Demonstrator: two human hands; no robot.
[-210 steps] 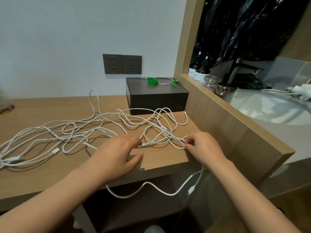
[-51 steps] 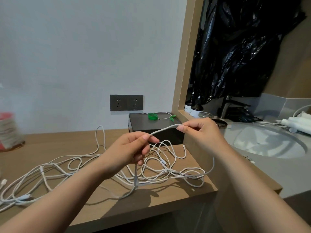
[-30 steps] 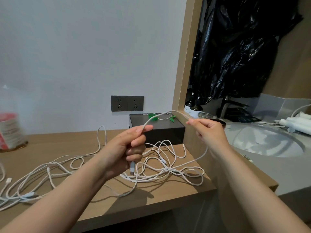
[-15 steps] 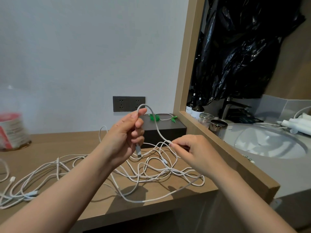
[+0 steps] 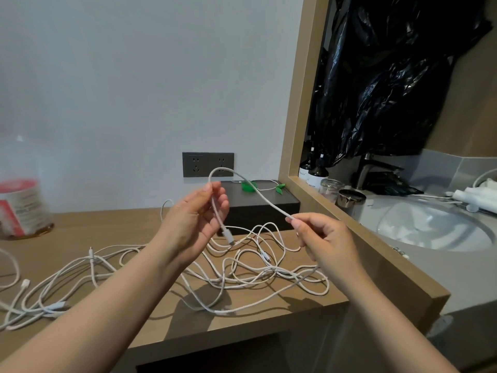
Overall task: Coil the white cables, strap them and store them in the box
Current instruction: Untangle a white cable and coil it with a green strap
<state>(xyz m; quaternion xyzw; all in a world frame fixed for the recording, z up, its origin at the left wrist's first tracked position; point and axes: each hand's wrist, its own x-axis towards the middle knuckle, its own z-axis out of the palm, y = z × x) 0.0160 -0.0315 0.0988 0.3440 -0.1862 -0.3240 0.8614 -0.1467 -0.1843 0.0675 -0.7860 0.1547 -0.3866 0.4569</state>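
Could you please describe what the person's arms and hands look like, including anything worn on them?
The left hand and right hand are bare: no gloves, rings, watch or bracelet show. The left forearm and right forearm are uncovered, with no sleeve in view. The nails look short and unpainted.

My left grip (image 5: pixel 193 219) pinches a thin white braided cable (image 5: pixel 258 193) just above its plug (image 5: pixel 230 238), which hangs below the palm. The cable arches up and over to my right grip (image 5: pixel 322 235), which pinches it farther along. Below both, tangled white cables (image 5: pixel 242 275) sprawl across the wooden tabletop (image 5: pixel 113 232), in front of a black rectangular box (image 5: pixel 266 208) with small green straps (image 5: pixel 249 186) on top.
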